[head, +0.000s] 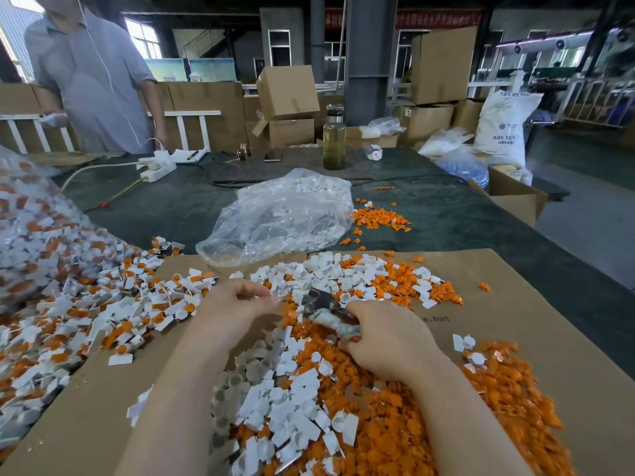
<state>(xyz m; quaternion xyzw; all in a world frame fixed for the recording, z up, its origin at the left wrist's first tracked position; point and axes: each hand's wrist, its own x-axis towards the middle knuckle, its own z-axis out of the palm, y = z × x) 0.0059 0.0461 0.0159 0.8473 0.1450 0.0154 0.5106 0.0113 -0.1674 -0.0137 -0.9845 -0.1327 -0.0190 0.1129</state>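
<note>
A heap of small white plastic parts (292,400) and orange plastic parts (395,424) covers a brown cardboard sheet (536,304) in front of me. My left hand (233,307) hovers over the heap with its fingers curled in; it seems to pinch something small, hidden by the fingers. My right hand (385,338) grips a small metal tool (323,304) with a wrapped handle, its blade pointing up and left towards my left hand.
Joined white-and-orange pieces (103,304) are piled at the left beside a full plastic bag (24,228). A clear bag of white parts (285,214) lies ahead, a glass bottle (334,139) behind it. A person (96,77) stands at the far left. Boxes line the back.
</note>
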